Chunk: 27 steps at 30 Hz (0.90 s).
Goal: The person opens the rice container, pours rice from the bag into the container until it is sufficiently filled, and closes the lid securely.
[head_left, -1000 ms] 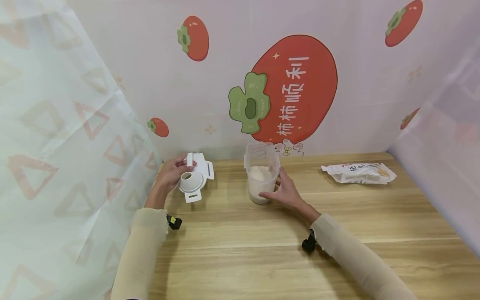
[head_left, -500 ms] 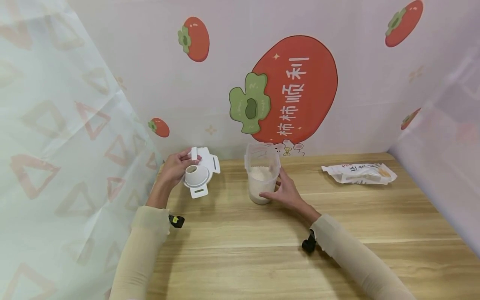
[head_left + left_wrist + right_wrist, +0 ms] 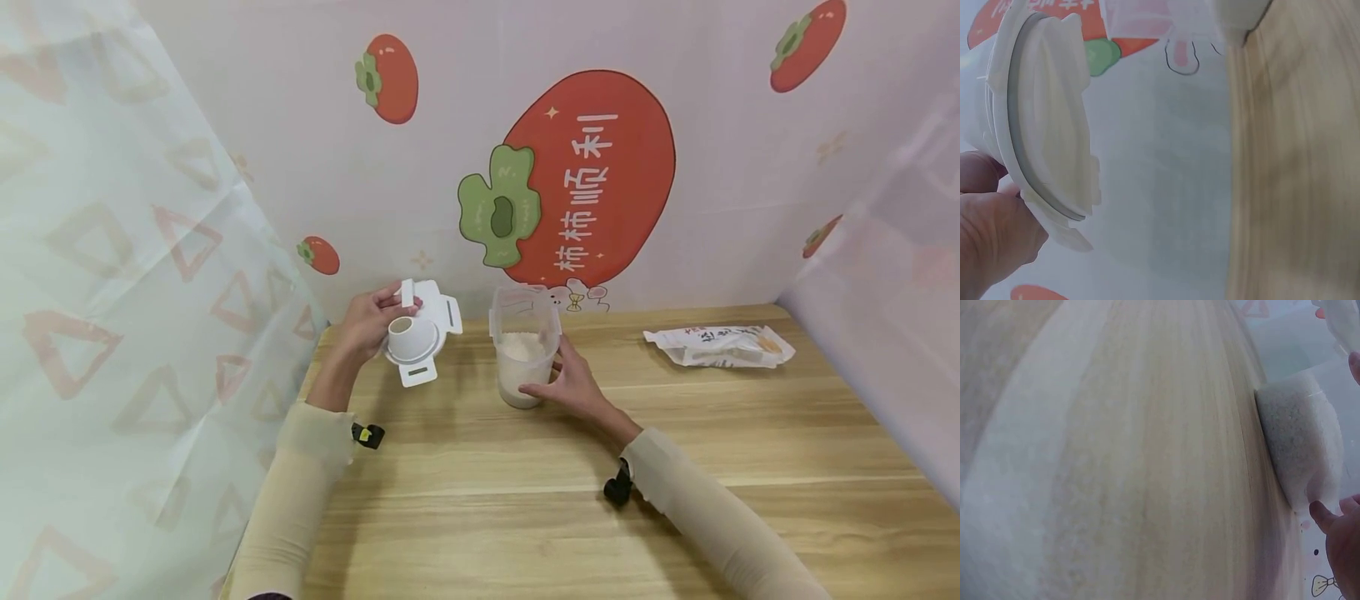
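Observation:
My left hand point(image 3: 372, 321) grips a white plastic lid point(image 3: 424, 315) by its edge, holding it above the table at the left. The lid has a round raised spout and side clips with slots; in the left wrist view its underside with a grey seal ring point(image 3: 1017, 119) shows. My right hand point(image 3: 573, 385) holds the side of a clear plastic container point(image 3: 522, 321), thumb in front and fingers around its right side. The container stands upright on the table with its top uncovered. White grains point(image 3: 1300, 431) that look like rice fill its lower part.
A white printed plastic packet point(image 3: 718, 347) lies at the back right of the wooden table point(image 3: 540, 525). A wall covering with red persimmon drawings point(image 3: 600, 179) rises right behind the table, and pale sheets point(image 3: 142, 275) hang on both sides.
My left hand has lifted the lid and carried it to the right and up, closer to the container. The right hand and container have stayed in place.

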Available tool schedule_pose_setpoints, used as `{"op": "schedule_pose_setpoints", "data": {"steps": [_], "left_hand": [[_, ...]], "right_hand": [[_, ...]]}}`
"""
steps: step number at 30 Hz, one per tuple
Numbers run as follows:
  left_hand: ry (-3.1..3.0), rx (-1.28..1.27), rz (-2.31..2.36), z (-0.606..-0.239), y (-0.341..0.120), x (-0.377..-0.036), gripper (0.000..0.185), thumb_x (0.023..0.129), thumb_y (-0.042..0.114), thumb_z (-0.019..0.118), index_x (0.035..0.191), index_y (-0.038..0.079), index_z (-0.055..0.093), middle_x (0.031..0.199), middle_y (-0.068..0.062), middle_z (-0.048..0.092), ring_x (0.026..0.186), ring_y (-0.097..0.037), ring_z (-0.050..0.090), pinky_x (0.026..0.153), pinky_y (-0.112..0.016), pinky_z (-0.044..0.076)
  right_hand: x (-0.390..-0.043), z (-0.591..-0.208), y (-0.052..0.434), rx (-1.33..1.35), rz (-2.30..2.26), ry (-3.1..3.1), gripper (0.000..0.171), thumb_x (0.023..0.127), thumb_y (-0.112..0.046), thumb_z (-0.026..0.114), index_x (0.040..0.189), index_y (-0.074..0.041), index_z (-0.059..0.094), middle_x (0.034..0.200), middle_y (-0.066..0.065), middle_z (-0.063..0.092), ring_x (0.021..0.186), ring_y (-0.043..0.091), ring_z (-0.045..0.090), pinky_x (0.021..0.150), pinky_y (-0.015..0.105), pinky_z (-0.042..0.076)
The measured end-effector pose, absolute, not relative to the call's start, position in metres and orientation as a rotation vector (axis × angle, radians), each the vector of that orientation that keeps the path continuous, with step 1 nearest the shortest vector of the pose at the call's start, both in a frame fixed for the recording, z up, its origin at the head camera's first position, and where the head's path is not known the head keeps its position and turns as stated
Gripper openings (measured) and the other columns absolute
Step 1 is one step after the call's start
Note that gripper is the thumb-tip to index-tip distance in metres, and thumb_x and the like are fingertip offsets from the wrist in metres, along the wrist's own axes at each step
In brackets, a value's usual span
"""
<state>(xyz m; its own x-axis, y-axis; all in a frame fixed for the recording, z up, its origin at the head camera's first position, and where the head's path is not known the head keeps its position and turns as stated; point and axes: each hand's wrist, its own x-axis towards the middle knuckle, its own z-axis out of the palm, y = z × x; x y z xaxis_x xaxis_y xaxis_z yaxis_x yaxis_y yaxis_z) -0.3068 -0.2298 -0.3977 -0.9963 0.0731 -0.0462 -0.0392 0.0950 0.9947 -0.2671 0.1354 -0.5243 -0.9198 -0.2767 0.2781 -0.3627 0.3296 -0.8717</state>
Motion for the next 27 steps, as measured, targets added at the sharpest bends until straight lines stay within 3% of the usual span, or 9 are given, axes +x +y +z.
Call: {"op": "schedule_pose_setpoints", "data": {"steps": [6, 13, 23, 27], "left_hand": [[2.294, 0.079, 2.029, -0.385, -0.211, -0.307, 0.075, 0.098, 0.003, 0.075, 0.163, 0.002, 0.038, 0.122, -0.017, 0.075, 0.106, -0.014, 0.074, 0.087, -0.021, 0.06], [2.335, 0.099, 1.993, -0.377, -0.191, -0.31, 0.074, 0.096, 0.005, 0.078, 0.161, 0.005, 0.043, 0.122, -0.018, 0.075, 0.109, -0.018, 0.074, 0.084, -0.021, 0.06], [2.175, 0.162, 2.126, -0.367, -0.156, -0.317, 0.073, 0.096, -0.005, 0.073, 0.16, -0.004, 0.038, 0.121, -0.025, 0.074, 0.102, -0.018, 0.075, 0.083, -0.025, 0.062], [2.161, 0.188, 2.136, -0.366, -0.144, -0.319, 0.074, 0.096, -0.007, 0.072, 0.161, -0.005, 0.037, 0.12, -0.026, 0.074, 0.107, -0.023, 0.076, 0.084, -0.025, 0.062]], "right_hand": [[-0.267, -0.524, 0.136, 0.599, 1.673, -2.492, 0.112, 0.076, -0.027, 0.099, 0.164, -0.025, 0.029, 0.16, 0.007, 0.047, 0.147, 0.034, 0.046, 0.109, 0.065, 0.047], [-0.268, -0.524, 0.135, 0.611, 1.68, -2.48, 0.113, 0.076, -0.027, 0.099, 0.165, -0.018, 0.029, 0.162, 0.013, 0.045, 0.148, 0.035, 0.045, 0.109, 0.066, 0.047], [-0.268, -0.525, 0.136, 0.61, 1.685, -2.477, 0.114, 0.077, -0.026, 0.098, 0.165, -0.012, 0.027, 0.163, 0.016, 0.044, 0.148, 0.038, 0.045, 0.109, 0.067, 0.047], [-0.269, -0.525, 0.135, 0.614, 1.722, -2.46, 0.114, 0.076, -0.022, 0.099, 0.165, -0.01, 0.028, 0.161, 0.018, 0.045, 0.147, 0.039, 0.046, 0.111, 0.068, 0.045]]}}
